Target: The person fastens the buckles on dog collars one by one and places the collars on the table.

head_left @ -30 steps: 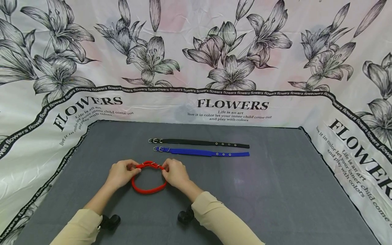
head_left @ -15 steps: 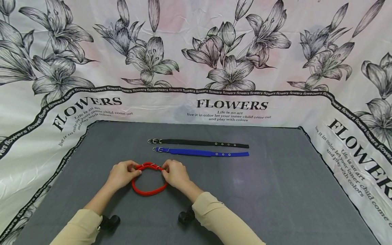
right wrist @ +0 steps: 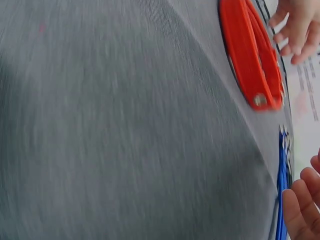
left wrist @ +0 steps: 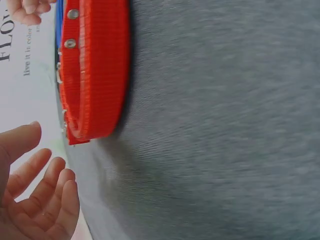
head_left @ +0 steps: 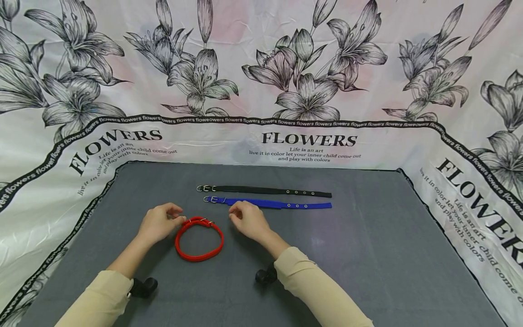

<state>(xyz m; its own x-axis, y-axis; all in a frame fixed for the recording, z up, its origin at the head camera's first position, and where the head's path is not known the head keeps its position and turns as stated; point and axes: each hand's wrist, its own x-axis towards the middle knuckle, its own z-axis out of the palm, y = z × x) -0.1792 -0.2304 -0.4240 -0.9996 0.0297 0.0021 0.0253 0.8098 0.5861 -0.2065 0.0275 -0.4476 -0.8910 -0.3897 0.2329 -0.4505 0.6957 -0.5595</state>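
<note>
While lying on grey mat [head_left: 367, 254]: three collars, one red [head_left: 199, 238], one blue [head_left: 267, 203], one black [head_left: 269, 190]. Left hand [head_left: 157, 222] and right hand [head_left: 248, 219] loosely curled, holding nothing.

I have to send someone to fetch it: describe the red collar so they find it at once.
On the grey table mat, two straight straps lie side by side at the back, the black collar and the blue collar. Nearer the person, between the left hand and right hand, lies the red collar. It alone is buckled into a closed ring.
</note>
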